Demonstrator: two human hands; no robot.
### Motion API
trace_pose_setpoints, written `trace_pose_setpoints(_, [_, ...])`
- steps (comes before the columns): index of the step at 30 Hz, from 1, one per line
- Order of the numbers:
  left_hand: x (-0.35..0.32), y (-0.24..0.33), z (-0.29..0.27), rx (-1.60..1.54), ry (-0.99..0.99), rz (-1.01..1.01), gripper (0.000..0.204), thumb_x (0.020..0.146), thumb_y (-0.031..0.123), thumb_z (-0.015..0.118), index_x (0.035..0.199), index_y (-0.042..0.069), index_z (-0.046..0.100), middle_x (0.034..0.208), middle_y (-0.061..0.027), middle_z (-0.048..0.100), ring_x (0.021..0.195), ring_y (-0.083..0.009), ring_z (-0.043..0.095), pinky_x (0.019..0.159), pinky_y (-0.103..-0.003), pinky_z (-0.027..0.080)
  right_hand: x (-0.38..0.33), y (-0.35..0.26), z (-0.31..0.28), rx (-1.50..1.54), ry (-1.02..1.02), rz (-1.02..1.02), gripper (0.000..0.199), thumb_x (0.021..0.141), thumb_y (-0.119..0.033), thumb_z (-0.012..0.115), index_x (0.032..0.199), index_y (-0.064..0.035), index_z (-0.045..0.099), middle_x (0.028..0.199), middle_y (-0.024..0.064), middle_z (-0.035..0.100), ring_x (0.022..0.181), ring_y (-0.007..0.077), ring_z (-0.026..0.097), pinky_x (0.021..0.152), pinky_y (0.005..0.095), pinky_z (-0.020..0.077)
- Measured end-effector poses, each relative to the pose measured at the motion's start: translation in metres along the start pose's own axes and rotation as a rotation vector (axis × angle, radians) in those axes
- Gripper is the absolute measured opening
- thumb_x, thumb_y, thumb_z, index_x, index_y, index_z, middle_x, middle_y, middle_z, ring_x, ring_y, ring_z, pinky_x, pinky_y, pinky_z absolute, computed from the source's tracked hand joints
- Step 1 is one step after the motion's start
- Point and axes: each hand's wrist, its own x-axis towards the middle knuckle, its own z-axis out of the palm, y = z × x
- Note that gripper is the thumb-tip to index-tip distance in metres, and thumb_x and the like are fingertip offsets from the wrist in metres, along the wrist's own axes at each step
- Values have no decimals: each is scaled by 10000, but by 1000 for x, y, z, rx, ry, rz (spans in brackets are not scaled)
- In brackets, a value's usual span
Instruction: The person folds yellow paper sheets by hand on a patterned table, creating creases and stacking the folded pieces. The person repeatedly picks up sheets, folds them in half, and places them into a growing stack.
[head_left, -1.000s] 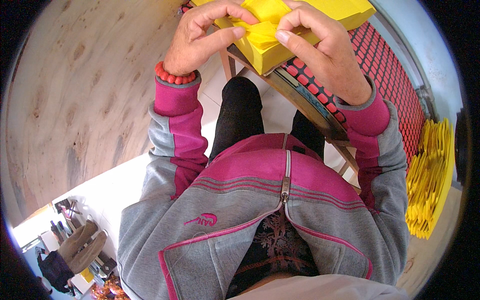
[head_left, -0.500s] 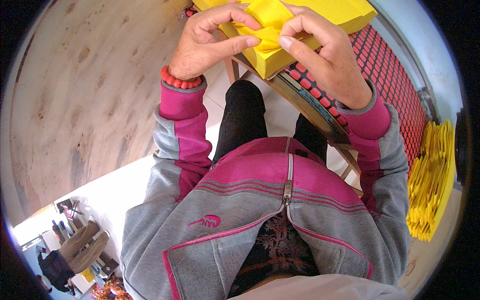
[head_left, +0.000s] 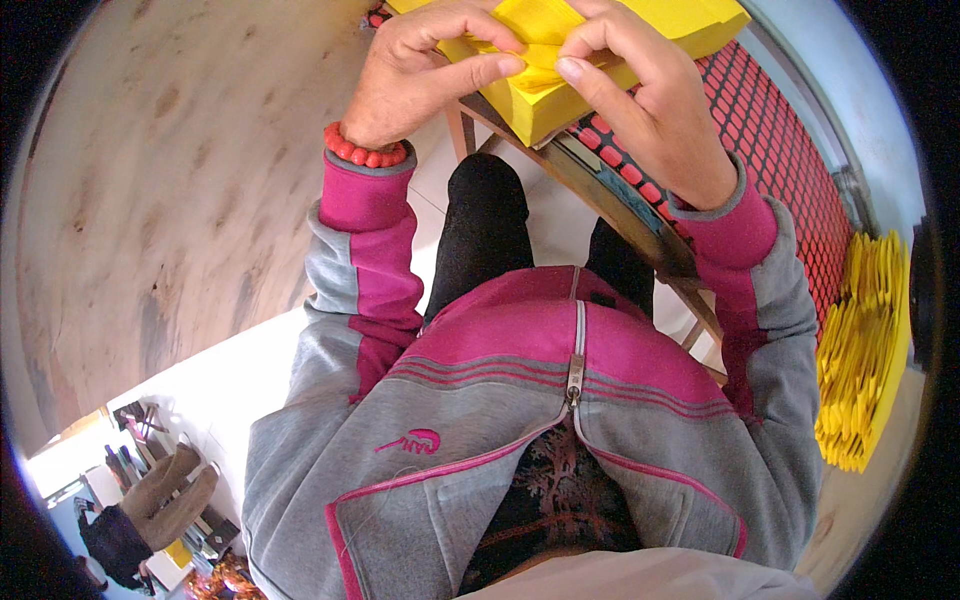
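Both my hands meet at the top of the view over a piece of folded yellow paper or thin fabric (head_left: 540, 55); which material it is I cannot tell. Thumb and forefinger of my left hand (head_left: 415, 75) pinch its left part. On the other side my right hand (head_left: 650, 100) pinches the right part between thumb and forefinger. Beneath lies a thick yellow stack (head_left: 550, 112), its near corner jutting out past the table edge. The upper parts of my fingers and the far end of the stack are cut off by the picture's edge.
Under the stack is a wooden table with a red-and-black patterned cover (head_left: 770, 130). A pile of folded yellow pieces (head_left: 860, 355) stands at the far right. A large wooden board (head_left: 190, 190) fills the left. Another person (head_left: 120, 535) is at lower left.
Both hands have shifted slightly upward in the picture. The yellow piece between my fingers lies flatter, its near fold pressed down, and both hands still pinch it.
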Motion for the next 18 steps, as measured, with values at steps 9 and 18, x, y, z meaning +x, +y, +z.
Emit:
trace_pose_setpoints(9, [-5, -3, 17, -326, 193, -176, 51, 953, 33, 690, 984, 69, 669, 936, 34, 673, 854, -67, 605, 770, -222, 478, -30, -45, -38, -26, 68, 170, 128, 903, -78, 713, 973, 1, 641, 1123, 186, 714, 1005, 287, 700, 876, 369, 537])
trace_pose_setpoints(18, [7, 10, 29, -232, 320, -120, 67, 988, 46, 655, 985, 73, 594, 881, 57, 611, 762, -35, 552, 698, -184, 436, -214, 1, 43, 15, -447, 732, 190, 986, -189, 612, 1021, -2, 607, 1059, 171, 662, 999, 340, 645, 905, 396, 504])
